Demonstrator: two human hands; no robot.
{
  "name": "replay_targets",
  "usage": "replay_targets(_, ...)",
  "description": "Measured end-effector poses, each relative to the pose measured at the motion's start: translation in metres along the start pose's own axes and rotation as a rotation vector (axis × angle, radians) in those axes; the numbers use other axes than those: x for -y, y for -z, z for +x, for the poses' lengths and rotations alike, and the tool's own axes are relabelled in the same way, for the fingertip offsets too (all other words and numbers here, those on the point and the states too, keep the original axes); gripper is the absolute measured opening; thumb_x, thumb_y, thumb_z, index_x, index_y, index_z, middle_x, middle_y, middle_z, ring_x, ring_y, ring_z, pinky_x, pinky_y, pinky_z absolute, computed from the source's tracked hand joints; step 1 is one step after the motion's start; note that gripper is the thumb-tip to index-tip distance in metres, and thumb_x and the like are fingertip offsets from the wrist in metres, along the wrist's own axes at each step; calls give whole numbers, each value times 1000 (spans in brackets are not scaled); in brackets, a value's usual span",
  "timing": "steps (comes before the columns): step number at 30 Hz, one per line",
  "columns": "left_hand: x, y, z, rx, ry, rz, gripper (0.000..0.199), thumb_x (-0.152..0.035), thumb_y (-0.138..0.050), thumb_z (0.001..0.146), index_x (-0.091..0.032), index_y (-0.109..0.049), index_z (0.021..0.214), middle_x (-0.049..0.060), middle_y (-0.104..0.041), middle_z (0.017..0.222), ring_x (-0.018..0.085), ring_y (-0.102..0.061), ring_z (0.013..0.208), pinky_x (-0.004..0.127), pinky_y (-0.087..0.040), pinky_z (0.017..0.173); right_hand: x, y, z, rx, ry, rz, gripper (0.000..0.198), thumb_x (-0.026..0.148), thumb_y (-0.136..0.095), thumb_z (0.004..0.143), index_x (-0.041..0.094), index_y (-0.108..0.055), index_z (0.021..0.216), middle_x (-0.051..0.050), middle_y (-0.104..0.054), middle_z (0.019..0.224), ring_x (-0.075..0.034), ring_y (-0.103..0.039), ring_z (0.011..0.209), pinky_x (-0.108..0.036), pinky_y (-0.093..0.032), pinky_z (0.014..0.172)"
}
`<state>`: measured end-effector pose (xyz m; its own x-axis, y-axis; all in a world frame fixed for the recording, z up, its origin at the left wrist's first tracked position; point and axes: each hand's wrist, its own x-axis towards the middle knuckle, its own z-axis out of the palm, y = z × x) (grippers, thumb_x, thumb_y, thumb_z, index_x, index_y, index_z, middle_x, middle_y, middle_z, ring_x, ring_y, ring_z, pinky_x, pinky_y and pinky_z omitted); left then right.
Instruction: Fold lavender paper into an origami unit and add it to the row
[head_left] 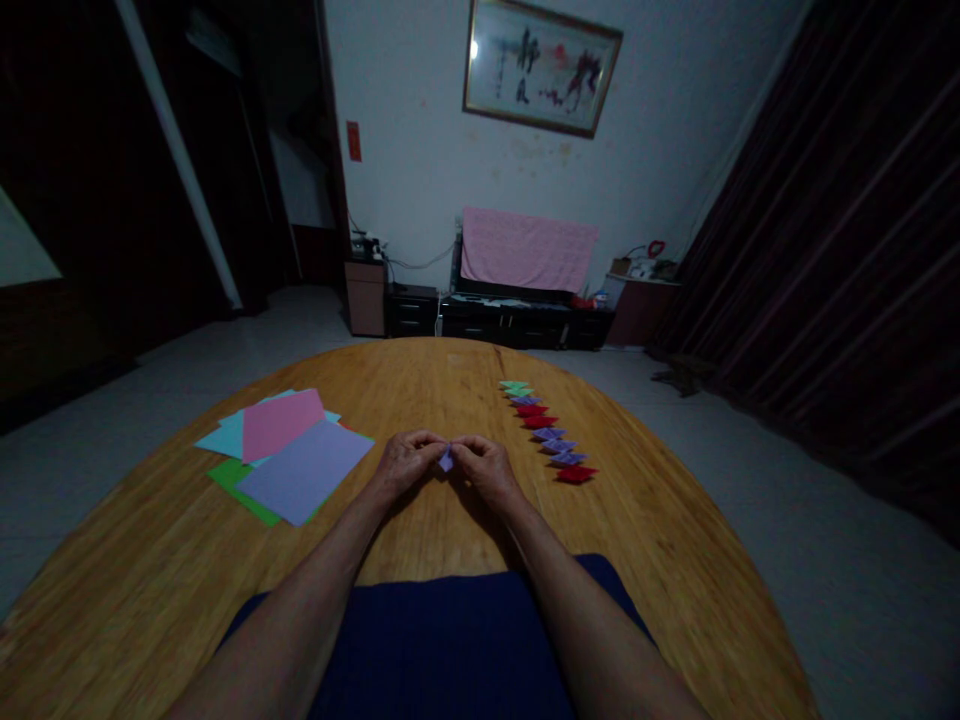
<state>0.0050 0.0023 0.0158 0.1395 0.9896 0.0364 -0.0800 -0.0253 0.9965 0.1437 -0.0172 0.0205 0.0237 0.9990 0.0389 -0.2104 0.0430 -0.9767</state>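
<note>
A small folded piece of purple paper (446,461) is pinched between my two hands above the middle of the table. My left hand (409,462) grips its left side with thumb and fingertips. On the other side, my right hand (484,467) holds it the same way, the fingertips of both hands almost meeting. Much of the paper is hidden behind the fingers, so its full shape cannot be made out. To the right runs a slanting row of several small folded paper pieces in green, purple and red, the nearest a red folded paper piece (576,475).
Left of my hands lies a loose pile of paper sheets, with a purple sheet (307,470) and a pink sheet (281,425) on top. The round wooden table (450,375) has dark blue cloth (450,640) at its near side. Beyond stands a low black cabinet (510,325).
</note>
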Motion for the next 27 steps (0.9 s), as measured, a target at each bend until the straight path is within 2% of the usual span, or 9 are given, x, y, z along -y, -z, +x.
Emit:
replay_targets(5, 3, 3, 6, -90, 17, 31, 17, -31, -71, 62, -15, -69, 68, 0, -60, 53, 12, -52, 45, 22, -36, 45, -4, 4, 4, -23, 12, 10, 20, 34, -71, 62, 16, -64, 69, -1, -63, 62, -13, -56, 54, -24, -45, 53)
replay_targets(11, 8, 4, 14, -157, 8, -62, 20, -33, -69, 60, -16, -62, 64, -4, -53, 47, 9, -45, 43, 21, -34, 45, -17, 8, 12, -54, 41, -69, 23, 38, -66, 68, 17, -62, 76, -1, -66, 70, -11, -55, 54, -22, -43, 52)
replay_targets(14, 6, 1, 13, -154, 5, -80, 21, -34, -69, 59, -16, -59, 63, -4, -52, 46, 8, -44, 42, 21, -33, 44, -17, 7, 13, -60, 3, -52, 24, 39, -64, 69, 17, -58, 77, -1, -67, 73, -11, -56, 53, -22, -44, 51)
replay_targets(20, 7, -2, 11, -106, 2, -136, 20, -33, -70, 62, -16, -61, 68, -4, -56, 52, 8, -48, 48, 20, -36, 48, -7, 2, 9, -132, -17, -40, 15, 21, -53, 63, 18, -57, 77, 1, -63, 65, -12, -56, 51, -23, -44, 51)
replay_targets(27, 5, -3, 11, -99, 9, -169, 22, -34, -71, 62, -15, -60, 68, -4, -56, 50, 8, -47, 44, 20, -35, 46, -10, -2, 10, -88, -54, 43, 19, 18, -47, 60, 17, -60, 75, -1, -64, 61, -14, -58, 53, -26, -46, 56)
